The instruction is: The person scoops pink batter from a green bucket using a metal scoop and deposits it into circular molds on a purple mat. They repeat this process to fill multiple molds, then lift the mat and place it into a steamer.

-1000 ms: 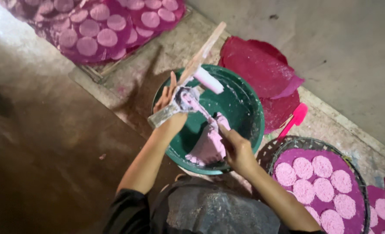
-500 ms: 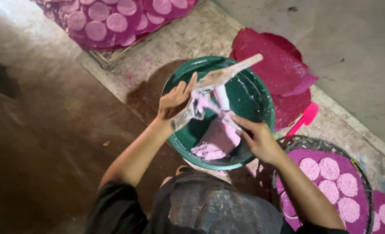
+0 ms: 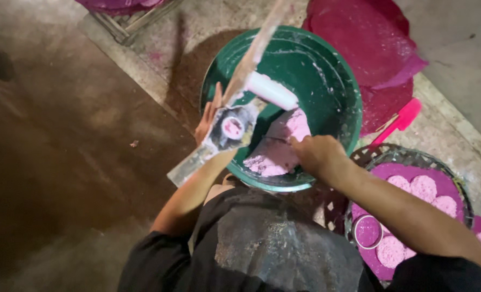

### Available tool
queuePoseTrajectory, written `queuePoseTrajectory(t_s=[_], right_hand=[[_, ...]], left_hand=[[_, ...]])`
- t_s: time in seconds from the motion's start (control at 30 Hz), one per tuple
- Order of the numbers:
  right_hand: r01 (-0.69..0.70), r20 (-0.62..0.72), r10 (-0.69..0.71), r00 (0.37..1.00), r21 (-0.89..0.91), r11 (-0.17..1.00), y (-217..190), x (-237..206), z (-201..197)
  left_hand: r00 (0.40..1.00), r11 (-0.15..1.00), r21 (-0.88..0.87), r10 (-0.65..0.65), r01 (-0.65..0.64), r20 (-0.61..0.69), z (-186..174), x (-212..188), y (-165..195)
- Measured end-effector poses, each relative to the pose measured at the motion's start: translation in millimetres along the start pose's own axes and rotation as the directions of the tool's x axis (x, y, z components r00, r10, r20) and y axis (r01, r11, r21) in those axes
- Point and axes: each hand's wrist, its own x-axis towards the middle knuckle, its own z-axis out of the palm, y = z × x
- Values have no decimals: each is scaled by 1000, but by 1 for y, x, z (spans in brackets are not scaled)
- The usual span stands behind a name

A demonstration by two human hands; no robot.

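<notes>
Nearest the camera, the right hand (image 3: 319,154) reaches forward over the near rim of the green bucket (image 3: 332,70) and closes its fingers on the near right edge of the pink dough (image 3: 278,146), a flattish slab that lies in the bucket's bottom, leaning toward the near wall. The left hand (image 3: 211,116) sits at the bucket's left rim, just left of the dough; it grips a flat metal tool (image 3: 213,143) with a round pink-filled ring on its face, palm turned inward, thumb hidden behind the tool. That tool's long axis runs from lower left, outside the bucket, up toward the bucket's middle, where it meets a wooden stick (image 3: 257,48) and a white roller (image 3: 273,91) that slant on up and away over the far rim. So the dough lies between the two hands, touching the right one and just beside the left. To the right, near the person, a woven tray (image 3: 413,159) holds pink discs (image 3: 424,186) on purple cloth. Farther off, beyond the bucket, lie a red cloth (image 3: 370,38) and a pink spatula (image 3: 400,120).
</notes>
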Motion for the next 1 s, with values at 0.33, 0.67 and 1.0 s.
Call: queuePoseTrajectory(t_s=[0.33,0.67,1.0], right_hand=[[226,-81,-211,974,312,923,-21,-49,-2],[43,232,-76,970,146,988,-38,-46,1],[34,78,-61,995,308,951,-23,-2,-54]], left_hand=[[991,995,-39,-92,96,96,2,-4,7],[990,991,-55,-119,124,77,4,-4,2],[992,973,-195,-125,122,-1,-15,11,-1]])
